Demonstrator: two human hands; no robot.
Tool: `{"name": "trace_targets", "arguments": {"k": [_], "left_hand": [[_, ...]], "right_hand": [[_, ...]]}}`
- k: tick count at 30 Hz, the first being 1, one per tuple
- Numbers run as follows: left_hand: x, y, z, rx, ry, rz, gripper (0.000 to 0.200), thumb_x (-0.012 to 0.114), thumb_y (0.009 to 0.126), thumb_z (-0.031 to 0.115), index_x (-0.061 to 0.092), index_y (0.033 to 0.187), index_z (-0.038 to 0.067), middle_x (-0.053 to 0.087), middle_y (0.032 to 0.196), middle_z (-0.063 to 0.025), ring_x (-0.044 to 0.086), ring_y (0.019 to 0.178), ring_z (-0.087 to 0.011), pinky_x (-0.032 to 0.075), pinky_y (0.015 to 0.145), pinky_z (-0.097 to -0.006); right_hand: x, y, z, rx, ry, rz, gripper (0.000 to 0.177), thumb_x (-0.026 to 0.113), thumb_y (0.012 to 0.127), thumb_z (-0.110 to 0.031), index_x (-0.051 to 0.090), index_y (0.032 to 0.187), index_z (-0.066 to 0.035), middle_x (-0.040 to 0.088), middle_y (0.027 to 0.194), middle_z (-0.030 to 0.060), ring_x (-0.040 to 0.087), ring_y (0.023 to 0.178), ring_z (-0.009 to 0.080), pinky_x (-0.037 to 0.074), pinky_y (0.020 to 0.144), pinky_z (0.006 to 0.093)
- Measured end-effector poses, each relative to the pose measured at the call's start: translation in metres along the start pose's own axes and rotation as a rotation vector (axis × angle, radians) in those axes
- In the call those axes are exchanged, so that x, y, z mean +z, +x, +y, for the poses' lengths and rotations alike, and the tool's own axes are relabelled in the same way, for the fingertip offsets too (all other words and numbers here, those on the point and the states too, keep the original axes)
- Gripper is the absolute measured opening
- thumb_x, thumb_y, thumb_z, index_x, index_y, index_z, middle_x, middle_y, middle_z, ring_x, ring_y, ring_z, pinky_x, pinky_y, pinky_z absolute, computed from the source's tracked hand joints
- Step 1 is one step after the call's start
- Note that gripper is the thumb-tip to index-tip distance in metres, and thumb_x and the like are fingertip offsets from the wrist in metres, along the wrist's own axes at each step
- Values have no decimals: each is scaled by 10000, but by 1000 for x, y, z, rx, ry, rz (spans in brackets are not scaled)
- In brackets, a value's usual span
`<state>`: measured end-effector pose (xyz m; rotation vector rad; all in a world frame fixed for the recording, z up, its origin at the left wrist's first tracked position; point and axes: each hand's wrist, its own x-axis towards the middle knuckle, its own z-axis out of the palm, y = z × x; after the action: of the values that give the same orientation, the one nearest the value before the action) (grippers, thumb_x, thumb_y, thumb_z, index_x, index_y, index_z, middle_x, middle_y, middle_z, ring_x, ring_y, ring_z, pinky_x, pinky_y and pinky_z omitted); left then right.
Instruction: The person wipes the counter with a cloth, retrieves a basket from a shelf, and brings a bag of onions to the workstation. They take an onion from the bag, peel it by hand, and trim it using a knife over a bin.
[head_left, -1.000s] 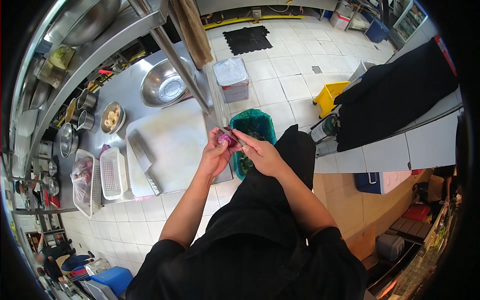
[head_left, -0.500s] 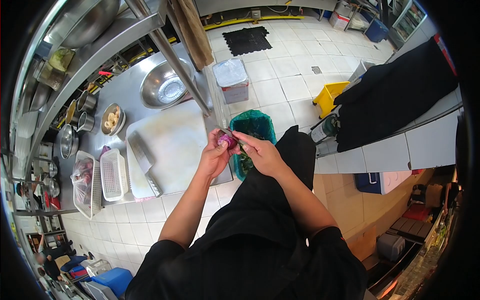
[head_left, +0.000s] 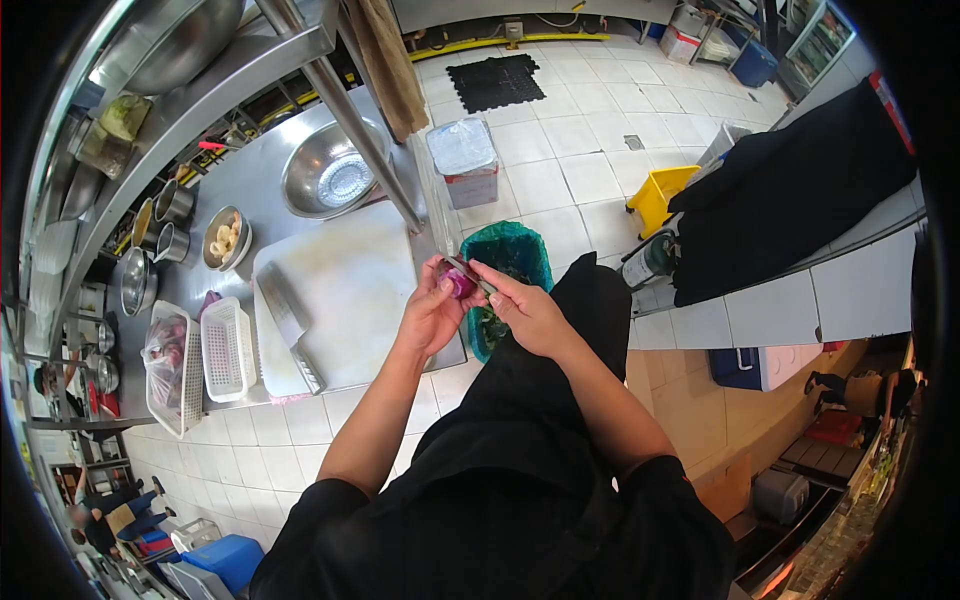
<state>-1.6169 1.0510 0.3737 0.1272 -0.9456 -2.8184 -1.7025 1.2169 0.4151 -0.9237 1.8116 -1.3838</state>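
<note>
My left hand is closed around a purple-skinned red onion, off the right edge of the table. My right hand grips a small knife, its blade lying against the onion's upper side and its handle mostly hidden in my fingers. Just below both hands stands a bin with a green plastic liner, with dark and leafy scraps inside. On the white cutting board to the left rests a large chef's knife, untouched.
Left of the board are a white basket, another basket with a bag of onions, and a bowl of peeled pale pieces. A steel bowl sits behind the shelf post. A lidded container stands on the floor.
The onion has turned slightly in my left hand, and the small knife has shifted a little against it. People in the background have moved.
</note>
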Motion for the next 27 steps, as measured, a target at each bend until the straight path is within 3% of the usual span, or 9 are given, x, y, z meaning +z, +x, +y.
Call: {"name": "trace_targets", "arguments": {"k": [1, 3, 7, 10, 12, 15, 27], "left_hand": [[1, 0, 0, 0, 0, 0, 365, 602, 874, 181, 389, 1170, 153, 529, 1117, -109, 585, 927, -272, 495, 795, -407], [3, 1, 0, 27, 1, 43, 337, 590, 881, 178, 394, 1152, 138, 532, 1114, -102, 579, 960, -266, 497, 799, -413], [3, 1, 0, 26, -19, 17, 304, 576, 888, 174, 403, 1133, 124, 532, 1113, -102, 573, 961, -255, 497, 793, -414], [4, -1, -1, 29, -43, 21, 299, 562, 895, 183, 408, 1145, 125, 540, 1088, -108, 578, 923, -266, 495, 771, -408], [3, -2, -2, 7, -51, -49, 298, 553, 899, 191, 416, 1156, 128, 551, 1044, -113, 582, 875, -278, 490, 749, -400], [4, -3, -5, -6, -60, -70, 309, 544, 904, 202, 416, 1177, 136, 558, 1007, -118, 586, 841, -289, 486, 746, -396], [16, -4, 0, -20, -101, -42, 279, 536, 910, 233, 468, 1138, 86, 570, 1024, -112, 573, 791, -260, 469, 729, -379]], "right_hand": [[2, 0, 2, 0, -1, 0, 434, 444, 935, -139, 409, 1367, -120, 557, 1233, 133, 596, 1014, 262, 427, 883, 289], [7, 1, 9, -264, -55, 106, 464, 455, 925, -153, 383, 1383, -149, 568, 1194, 148, 610, 929, 304, 452, 823, 317], [8, 0, 8, -246, -87, 101, 469, 460, 922, -154, 383, 1385, -169, 569, 1192, 149, 616, 885, 311, 460, 794, 329], [10, 0, 7, -298, -137, 141, 459, 454, 923, -144, 396, 1378, -162, 612, 1088, 141, 613, 832, 291, 463, 779, 317], [9, 0, 7, -185, -70, 110, 449, 448, 923, -134, 409, 1370, -159, 633, 943, 117, 608, 786, 258, 463, 761, 305], [10, 1, 9, -211, -17, 137, 442, 444, 924, -128, 418, 1364, -155, 619, 841, 93, 597, 756, 225, 460, 751, 295], [14, -9, 0, -229, -63, 129, 478, 449, 916, -129, 381, 1388, -169, 643, 925, 114, 631, 850, 262, 471, 775, 313]]}}
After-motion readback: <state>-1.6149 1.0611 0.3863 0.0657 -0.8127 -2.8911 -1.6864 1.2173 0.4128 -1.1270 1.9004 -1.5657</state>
